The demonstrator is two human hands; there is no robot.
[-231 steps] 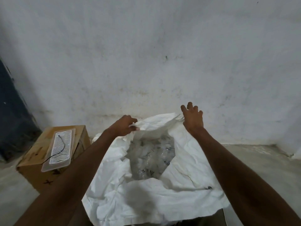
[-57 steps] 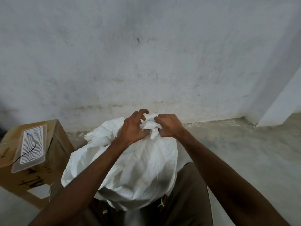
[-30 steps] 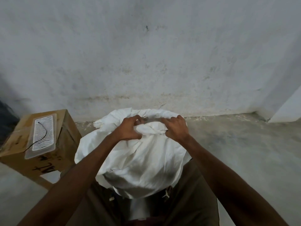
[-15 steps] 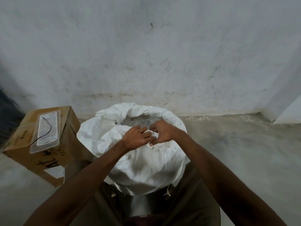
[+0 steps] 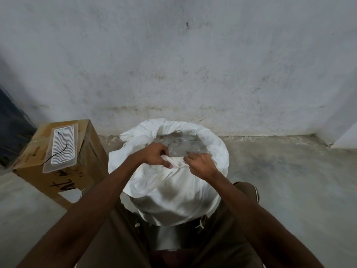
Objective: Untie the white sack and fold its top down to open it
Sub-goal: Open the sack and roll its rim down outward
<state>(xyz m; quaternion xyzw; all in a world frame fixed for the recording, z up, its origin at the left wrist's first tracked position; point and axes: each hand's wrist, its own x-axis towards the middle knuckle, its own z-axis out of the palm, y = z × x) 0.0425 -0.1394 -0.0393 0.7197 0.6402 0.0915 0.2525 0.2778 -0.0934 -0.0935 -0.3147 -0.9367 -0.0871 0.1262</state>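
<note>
Soft, limp and likely light, the white sack (image 5: pixel 170 192) wants gripping at its 6 o'clock rim, where the left hand (image 5: pixel 157 155) and right hand (image 5: pixel 200 164) both pinch bunched cloth.

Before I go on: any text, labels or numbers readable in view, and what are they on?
Black handwritten marks on the side of the cardboard box: upside down in this view, possibly "AF", not surely readable.
Smaller marks above them on the same side: too blurred to read.
White sack: no text visible.
Plastic tray on the box: wavy lines only, no text.
</note>
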